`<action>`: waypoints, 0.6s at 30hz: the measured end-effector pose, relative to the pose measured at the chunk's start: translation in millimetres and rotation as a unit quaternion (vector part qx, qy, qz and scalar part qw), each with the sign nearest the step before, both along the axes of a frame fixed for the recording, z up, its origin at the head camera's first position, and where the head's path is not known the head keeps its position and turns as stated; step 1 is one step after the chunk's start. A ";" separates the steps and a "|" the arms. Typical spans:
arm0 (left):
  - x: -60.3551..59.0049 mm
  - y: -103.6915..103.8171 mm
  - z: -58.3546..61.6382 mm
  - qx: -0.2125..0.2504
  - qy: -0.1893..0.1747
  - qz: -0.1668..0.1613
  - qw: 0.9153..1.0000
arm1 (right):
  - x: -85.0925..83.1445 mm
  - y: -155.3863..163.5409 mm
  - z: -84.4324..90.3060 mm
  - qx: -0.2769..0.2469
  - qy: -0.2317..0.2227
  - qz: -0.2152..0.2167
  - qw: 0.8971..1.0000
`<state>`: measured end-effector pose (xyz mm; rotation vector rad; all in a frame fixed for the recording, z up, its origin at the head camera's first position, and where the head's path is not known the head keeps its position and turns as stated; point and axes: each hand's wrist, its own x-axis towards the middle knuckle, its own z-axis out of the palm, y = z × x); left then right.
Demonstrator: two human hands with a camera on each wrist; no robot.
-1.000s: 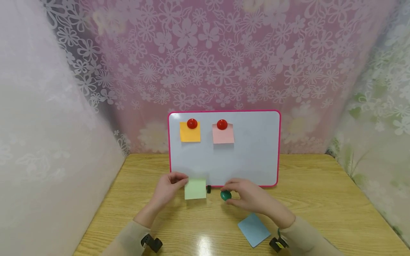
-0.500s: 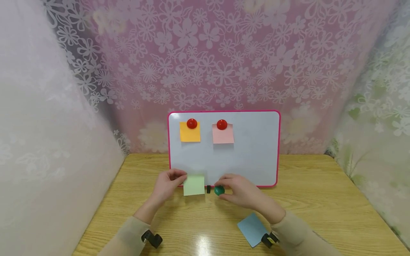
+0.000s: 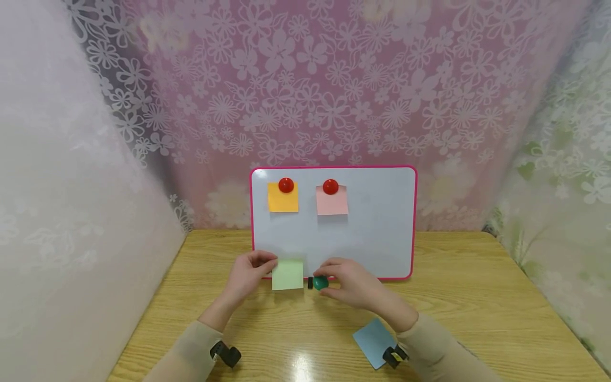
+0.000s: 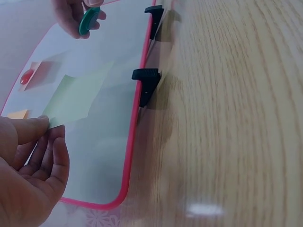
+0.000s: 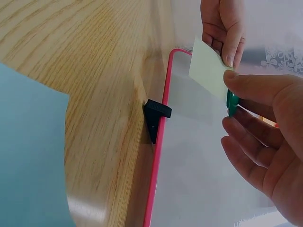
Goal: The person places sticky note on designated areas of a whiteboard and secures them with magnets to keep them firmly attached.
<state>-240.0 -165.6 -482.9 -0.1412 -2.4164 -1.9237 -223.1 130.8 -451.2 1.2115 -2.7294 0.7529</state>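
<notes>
Left hand [image 3: 247,274] pinches the green note [image 3: 288,275], right hand [image 3: 355,285] the green magnet [image 3: 321,283], and that one-sided paper hold could skew under a push, whiteboard [image 3: 377,228] contact unclear!

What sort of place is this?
Probably a screened-off indoor work corner: a wooden table, a pink-rimmed whiteboard standing on it, and curtain-like flowered hangings behind and at both sides.

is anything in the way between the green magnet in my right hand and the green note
Nothing visible. In the head view a black clip appears between the green magnet and the green note, but the wrist views show clips on the bottom edge of the whiteboard, off that path.
</notes>
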 end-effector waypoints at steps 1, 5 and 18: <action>-0.1 0.0 0.3 0.000 0.001 0.000 1.000 | 0.1 -0.5 0.1 0.000 0.002 0.001 1.000; -0.5 -1.5 3.1 -0.003 0.002 -0.004 1.000 | 0.7 -3.7 2.3 0.002 0.009 0.004 1.000; -6.5 -4.7 5.1 -0.016 0.015 -0.004 1.000 | -3.6 -13.1 4.3 -0.020 0.002 0.004 1.000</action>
